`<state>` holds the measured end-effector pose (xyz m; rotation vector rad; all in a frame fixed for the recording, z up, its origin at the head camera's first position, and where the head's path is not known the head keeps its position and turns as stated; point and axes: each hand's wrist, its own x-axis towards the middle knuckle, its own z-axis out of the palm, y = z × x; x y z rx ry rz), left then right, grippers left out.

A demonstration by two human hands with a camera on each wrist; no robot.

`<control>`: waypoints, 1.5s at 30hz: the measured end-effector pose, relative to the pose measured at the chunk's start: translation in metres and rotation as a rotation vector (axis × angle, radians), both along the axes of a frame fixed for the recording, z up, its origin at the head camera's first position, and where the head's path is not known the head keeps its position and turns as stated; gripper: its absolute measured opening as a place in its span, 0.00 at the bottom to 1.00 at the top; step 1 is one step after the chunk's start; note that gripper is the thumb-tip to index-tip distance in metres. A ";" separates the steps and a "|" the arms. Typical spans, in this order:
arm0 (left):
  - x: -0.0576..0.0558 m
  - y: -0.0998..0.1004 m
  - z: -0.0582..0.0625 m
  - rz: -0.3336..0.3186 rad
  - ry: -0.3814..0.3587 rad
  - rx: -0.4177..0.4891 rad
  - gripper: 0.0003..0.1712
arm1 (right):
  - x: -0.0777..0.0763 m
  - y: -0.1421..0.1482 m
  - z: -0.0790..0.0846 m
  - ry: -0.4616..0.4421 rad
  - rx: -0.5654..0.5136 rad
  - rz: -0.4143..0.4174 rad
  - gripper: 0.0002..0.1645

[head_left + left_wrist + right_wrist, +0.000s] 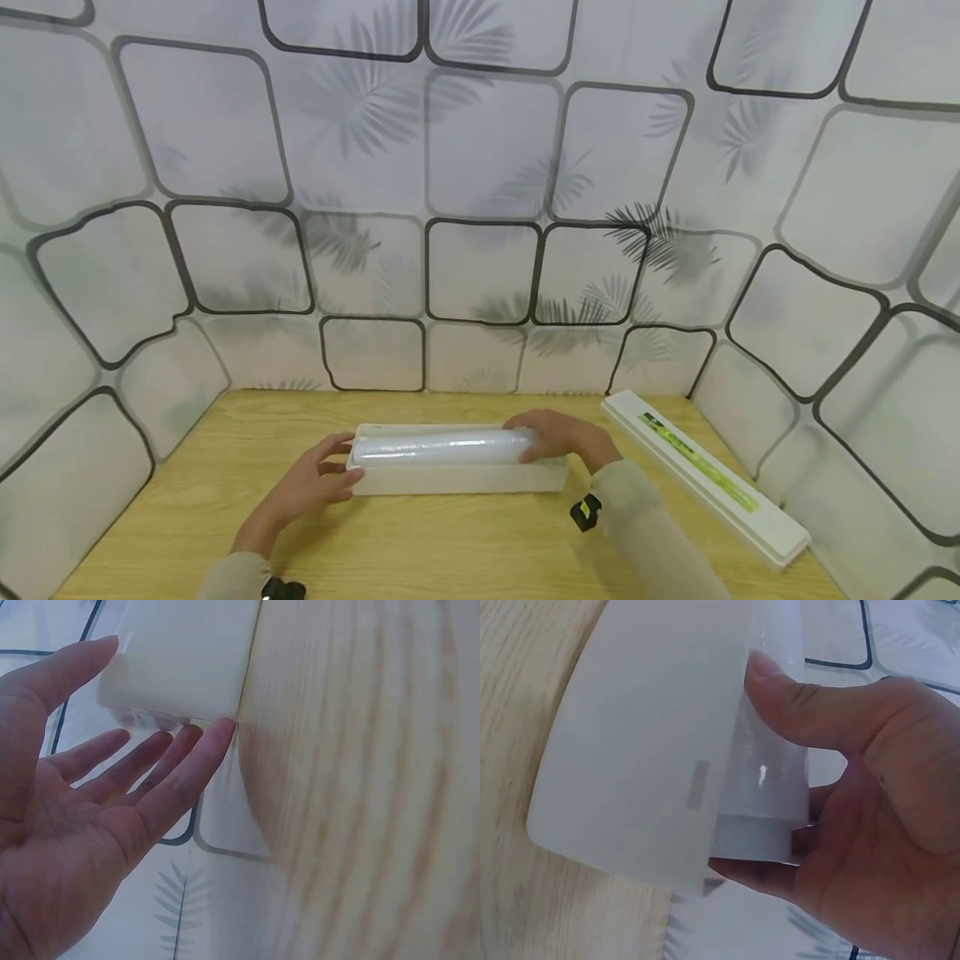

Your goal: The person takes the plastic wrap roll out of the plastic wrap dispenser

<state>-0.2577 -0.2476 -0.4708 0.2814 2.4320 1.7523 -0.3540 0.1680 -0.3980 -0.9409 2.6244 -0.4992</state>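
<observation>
A long white box (457, 481) lies without its lid on the table, with a shiny roll of plastic wrap (442, 447) inside it. My right hand (558, 433) grips the roll near its right end, thumb on the near side and fingers round the far side. In the right wrist view the pale core end (751, 838) shows past the film, above the box's edge. At the box's left end is my left hand (307, 479), its fingers loosely extended. The left wrist view has these fingertips (219, 733) right at the box's end wall, thumb beside the front side.
A long white lid (697, 471) with a green and yellow label rests at an angle on the right of the wooden table (420, 550). Patterned walls (480, 275) enclose the table at the back and both sides.
</observation>
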 end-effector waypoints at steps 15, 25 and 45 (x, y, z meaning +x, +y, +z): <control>0.001 0.002 0.002 0.011 0.007 -0.005 0.41 | -0.005 0.003 0.001 0.123 -0.037 0.126 0.32; 0.001 0.003 0.001 0.020 0.012 -0.020 0.41 | -0.002 0.003 0.002 0.194 -0.071 0.123 0.30; 0.001 0.002 0.004 -0.014 0.006 0.007 0.41 | 0.004 0.008 -0.004 0.340 -0.155 0.168 0.30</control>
